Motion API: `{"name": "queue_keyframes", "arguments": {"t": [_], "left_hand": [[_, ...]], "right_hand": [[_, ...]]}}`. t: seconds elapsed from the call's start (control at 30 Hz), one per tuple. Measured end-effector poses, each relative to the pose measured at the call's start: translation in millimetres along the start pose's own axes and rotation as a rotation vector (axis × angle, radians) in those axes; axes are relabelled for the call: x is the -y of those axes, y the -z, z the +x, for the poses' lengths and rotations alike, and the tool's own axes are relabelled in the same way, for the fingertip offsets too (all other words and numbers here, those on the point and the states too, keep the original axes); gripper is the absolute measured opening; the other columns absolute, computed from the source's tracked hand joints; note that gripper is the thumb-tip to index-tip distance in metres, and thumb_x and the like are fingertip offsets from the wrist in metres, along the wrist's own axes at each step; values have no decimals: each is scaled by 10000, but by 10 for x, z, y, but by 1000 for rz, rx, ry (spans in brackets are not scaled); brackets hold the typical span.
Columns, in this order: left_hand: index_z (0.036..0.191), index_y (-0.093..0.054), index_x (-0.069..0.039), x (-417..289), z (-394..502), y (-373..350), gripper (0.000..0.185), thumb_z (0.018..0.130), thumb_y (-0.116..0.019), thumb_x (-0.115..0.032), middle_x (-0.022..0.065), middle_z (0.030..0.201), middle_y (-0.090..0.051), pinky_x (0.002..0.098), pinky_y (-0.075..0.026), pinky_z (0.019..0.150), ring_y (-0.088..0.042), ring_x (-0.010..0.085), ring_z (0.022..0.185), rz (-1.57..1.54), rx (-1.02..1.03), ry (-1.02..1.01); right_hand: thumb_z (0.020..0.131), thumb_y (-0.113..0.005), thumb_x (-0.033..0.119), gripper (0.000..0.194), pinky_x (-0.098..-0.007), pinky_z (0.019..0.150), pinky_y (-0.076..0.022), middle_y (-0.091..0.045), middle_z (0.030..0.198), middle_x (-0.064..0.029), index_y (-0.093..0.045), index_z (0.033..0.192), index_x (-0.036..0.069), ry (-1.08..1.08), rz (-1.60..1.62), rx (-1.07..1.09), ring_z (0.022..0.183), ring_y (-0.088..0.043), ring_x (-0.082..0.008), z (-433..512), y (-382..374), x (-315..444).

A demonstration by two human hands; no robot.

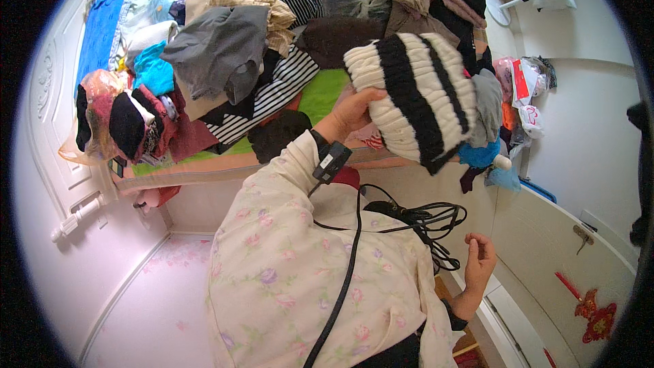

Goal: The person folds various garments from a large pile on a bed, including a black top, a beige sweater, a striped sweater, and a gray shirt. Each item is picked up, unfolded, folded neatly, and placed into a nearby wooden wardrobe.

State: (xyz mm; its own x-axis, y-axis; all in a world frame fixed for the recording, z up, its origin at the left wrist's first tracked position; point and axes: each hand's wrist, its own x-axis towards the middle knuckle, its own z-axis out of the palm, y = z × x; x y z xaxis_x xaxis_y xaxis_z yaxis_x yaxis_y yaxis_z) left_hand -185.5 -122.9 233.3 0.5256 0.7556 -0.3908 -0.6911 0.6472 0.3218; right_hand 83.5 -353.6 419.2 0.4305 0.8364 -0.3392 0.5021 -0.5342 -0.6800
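My left hand [353,112], with a black strap and small device at its wrist, grips the left edge of a cream-and-black striped knit garment [431,97]. The chunky knit is held up in front of the bed's edge, hiding some of what lies behind it. Away from the bed, low on the right, my right hand [479,260] hangs beside my body with loosely curled fingers and nothing visible in it. A grey pair of folded trousers or similar cloth [219,46] lies on a heap to the left, over a black-and-white striped cloth [271,94].
Clothes are piled across the bed [322,92]. A clear plastic bag of clothes [94,112] sits at its left corner. A coiled black cable [434,220] hangs at my waist. A white door [541,245] stands on the right, a white fan-like object [498,9] beyond.
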Motion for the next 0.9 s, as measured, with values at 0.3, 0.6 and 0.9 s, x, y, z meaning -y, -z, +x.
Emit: {"name": "queue_keyframes", "arguments": {"t": [0.3, 0.6, 0.9], "left_hand": [[1173, -432, -81, 289, -140, 840, 423, 826, -502, -313, 84, 1137, -500, 414, -441, 842, -527, 234, 1008, 117, -323, 90], [1160, -399, 24, 560, 183, 1850, 575, 691, -622, -223, 232, 1171, -416, 406, -374, 858, -439, 337, 1045, 1213, -833, -133], [1205, -373, -90, 428, 983, 1170, 675, 633, -701, -231, 162, 1308, -276, 464, -257, 955, -269, 346, 1194, 1992, -358, -437]], "right_hand": [[832, -525, 128, 125, -252, 717, -411, -582, 848, -40, -564, 887, 23, -174, 61, -26, 804, -533, -128, -103, 16, -266], [828, -525, 116, 169, -252, 752, -420, -577, 886, -38, -557, 958, 13, -304, 88, 67, 829, -531, -123, -188, -78, -490], [819, -534, 106, 165, -231, 708, -416, -575, 875, -26, -559, 960, 23, -321, 127, 39, 779, -515, -100, -205, -104, -534]]}}
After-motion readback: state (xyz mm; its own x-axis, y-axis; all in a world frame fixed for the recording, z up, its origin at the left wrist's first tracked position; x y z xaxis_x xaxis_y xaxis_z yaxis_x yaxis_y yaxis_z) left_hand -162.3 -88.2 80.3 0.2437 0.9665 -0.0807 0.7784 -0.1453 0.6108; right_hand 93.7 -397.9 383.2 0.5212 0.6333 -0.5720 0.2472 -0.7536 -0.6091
